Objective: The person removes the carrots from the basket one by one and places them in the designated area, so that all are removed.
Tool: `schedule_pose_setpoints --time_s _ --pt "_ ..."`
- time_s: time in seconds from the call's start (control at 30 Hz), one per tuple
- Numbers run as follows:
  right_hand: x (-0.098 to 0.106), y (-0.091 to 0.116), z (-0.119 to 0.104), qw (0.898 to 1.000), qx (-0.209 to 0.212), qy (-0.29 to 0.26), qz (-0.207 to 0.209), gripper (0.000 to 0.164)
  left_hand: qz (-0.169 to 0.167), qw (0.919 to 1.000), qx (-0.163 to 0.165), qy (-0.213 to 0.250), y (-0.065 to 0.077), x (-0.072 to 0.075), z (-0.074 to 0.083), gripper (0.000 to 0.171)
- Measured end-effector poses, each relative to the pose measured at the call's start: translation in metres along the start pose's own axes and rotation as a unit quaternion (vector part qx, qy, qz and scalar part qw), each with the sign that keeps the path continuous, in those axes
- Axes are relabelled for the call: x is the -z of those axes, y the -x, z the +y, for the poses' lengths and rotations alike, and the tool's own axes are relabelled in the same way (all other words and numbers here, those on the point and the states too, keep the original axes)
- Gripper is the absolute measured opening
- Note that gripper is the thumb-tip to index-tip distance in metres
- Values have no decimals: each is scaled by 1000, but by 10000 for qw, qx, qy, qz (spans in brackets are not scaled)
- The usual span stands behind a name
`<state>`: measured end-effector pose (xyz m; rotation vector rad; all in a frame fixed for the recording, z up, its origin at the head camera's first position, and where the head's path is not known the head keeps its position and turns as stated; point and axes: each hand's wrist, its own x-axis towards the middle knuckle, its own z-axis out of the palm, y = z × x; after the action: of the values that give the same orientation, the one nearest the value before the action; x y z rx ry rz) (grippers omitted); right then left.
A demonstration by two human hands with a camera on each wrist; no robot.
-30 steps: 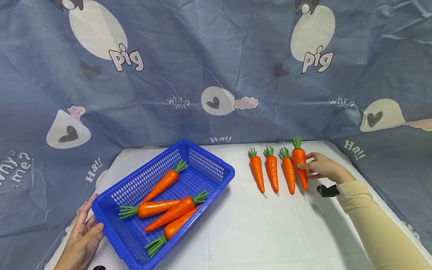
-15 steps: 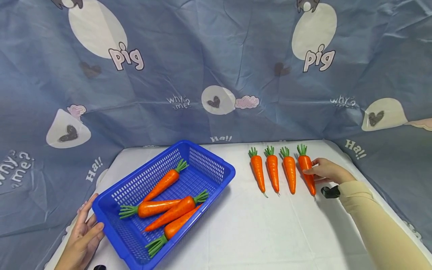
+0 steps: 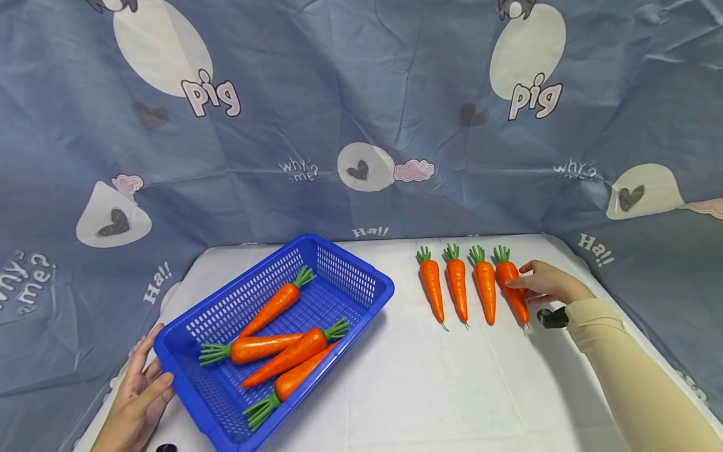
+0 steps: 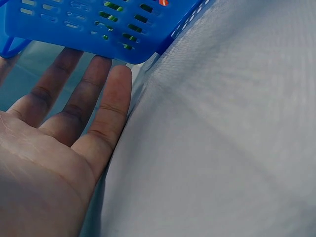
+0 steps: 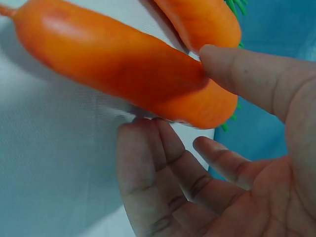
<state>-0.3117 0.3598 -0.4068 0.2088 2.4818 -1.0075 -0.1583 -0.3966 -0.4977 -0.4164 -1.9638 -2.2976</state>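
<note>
In the head view, a row of orange carrots with green tops lies at the right. My right hand [image 3: 545, 284] pinches the rightmost carrot [image 3: 513, 292] from its right side. The right wrist view shows my thumb on top of this carrot [image 5: 123, 64] and bent fingertips at its lower side, near the leafy end. To its left lies another carrot [image 3: 484, 292]. My left hand [image 3: 135, 395] touches the left end of a blue plastic basket [image 3: 181, 389]. In the left wrist view its straight fingers reach under the basket wall [image 4: 84, 29].
Several more carrots [image 3: 294, 356] lie inside the basket, crossing one another. A white cloth [image 3: 429, 389] covers the table. A blue printed curtain [image 3: 271, 125] hangs behind and at both sides.
My right hand brought the rightmost carrot to the right and down beside the row, then nudged it slightly back left. The neighbouring carrot straightened a little. My left hand and the basket stayed put.
</note>
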Motion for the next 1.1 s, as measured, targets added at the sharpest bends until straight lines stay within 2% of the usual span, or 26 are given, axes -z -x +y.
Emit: schedule_pose_setpoints --time_s 0.47,0.83,1.1 --pt "1 -2 -3 10000 53 -22 -67 66 -110 9998 -165 101 0 -2 0 78" --pt "1 -4 -4 10000 -36 -39 -68 68 154 9997 201 -72 -1 -1 2 80" --pt "0 -4 -6 9999 -51 -72 -135 68 137 9998 133 -72 0 -1 2 79"
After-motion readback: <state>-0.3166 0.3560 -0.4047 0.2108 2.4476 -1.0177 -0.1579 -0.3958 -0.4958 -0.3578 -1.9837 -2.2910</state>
